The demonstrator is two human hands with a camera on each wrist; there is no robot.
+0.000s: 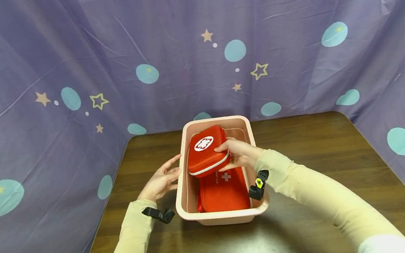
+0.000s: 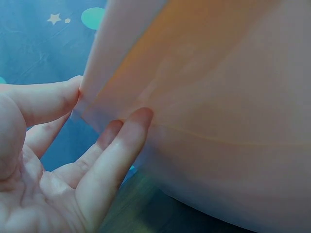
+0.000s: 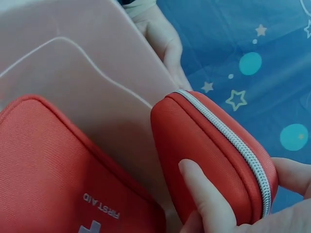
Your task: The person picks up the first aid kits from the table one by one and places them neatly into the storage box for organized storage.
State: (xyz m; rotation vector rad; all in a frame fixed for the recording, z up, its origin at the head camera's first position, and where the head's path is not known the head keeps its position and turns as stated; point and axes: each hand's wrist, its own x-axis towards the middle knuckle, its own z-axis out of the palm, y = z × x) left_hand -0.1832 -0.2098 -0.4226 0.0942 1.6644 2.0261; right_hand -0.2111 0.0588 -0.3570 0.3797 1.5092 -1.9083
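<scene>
A red zippered first aid case [image 1: 205,154] with a white oval emblem is tilted above the inside of a pale pink bin [image 1: 185,209]. My right hand [image 1: 239,154] grips this case by its right side, the thumb on its top face and fingers beneath. A second red pouch [image 1: 227,195], lettered FIRST AID with a white cross, lies in the bin, partly covered by the held case. At the bin's left side my left hand [image 1: 162,181] touches the outer wall with extended fingers [image 2: 121,155].
The bin stands on a dark wooden table [image 1: 311,148]. Purple curtains [image 1: 178,23] with stars and dots hang behind it and along both sides. Each wrist wears a black camera strap [image 1: 158,215].
</scene>
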